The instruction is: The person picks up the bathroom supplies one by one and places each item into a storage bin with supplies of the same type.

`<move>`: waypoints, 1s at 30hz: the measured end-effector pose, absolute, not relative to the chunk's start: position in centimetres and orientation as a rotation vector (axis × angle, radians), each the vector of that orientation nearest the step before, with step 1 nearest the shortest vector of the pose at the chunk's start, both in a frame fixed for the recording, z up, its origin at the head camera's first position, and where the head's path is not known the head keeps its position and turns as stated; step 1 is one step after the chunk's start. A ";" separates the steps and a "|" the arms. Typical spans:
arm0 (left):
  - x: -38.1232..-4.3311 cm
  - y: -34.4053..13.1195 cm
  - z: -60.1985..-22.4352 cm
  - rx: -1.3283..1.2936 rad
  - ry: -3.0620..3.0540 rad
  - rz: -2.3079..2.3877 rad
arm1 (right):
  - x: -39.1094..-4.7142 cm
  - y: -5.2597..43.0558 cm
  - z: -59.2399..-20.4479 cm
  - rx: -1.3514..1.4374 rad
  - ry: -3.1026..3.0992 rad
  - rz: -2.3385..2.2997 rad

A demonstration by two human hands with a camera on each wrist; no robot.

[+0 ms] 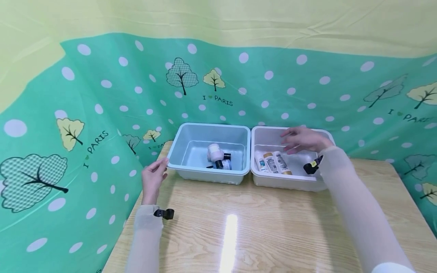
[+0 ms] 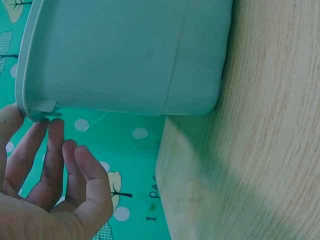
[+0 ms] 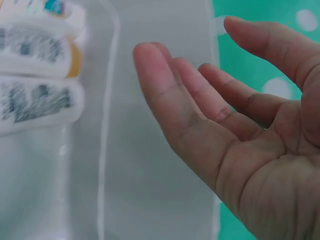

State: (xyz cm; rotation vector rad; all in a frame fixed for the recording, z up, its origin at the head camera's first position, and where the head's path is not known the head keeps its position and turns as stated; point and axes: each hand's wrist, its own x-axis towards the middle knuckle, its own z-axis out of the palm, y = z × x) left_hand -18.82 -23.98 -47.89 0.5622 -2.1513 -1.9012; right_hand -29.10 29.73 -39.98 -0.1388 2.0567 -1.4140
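Two plastic bins stand side by side. My left hand (image 1: pixel 153 179) pinches the front left corner of the light blue bin (image 1: pixel 208 172); in the left wrist view, thumb and fingertips meet at its rim (image 2: pixel 21 75). Inside lie a white bottle (image 1: pixel 214 152) and several smaller black-capped containers, partly overlapping. My right hand (image 1: pixel 304 139) hovers over the pale grey bin (image 1: pixel 283 183), fingers spread and slightly bent, with nothing in them. Below and left of it lie three white bottles or tubes, one a gold-capped bottle (image 1: pixel 270 162), also visible in the right wrist view.
Both bins sit at the back of a light wood table (image 1: pixel 273 227). A green and yellow printed cloth (image 1: pixel 218 83) hangs behind and to the left. Black wrist cameras (image 1: pixel 165 214) are strapped to both sleeves, the right one over the grey bin's front rim.
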 end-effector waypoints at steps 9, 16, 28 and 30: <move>-19.1 -23.8 -47.9 0.557 -2.168 -1.883 | -25.4 28.7 -37.1 -0.273 2.155 -1.533; -18.8 -23.6 -47.7 0.548 -2.195 -1.861 | -20.9 28.8 -36.4 -0.341 2.234 -1.706; -16.1 -23.3 -48.4 0.526 -2.307 -1.726 | -14.0 28.6 -37.7 -0.408 2.302 -1.764; -15.4 -22.9 -48.8 0.522 -2.351 -1.688 | -13.2 28.4 -38.1 -0.405 2.304 -1.774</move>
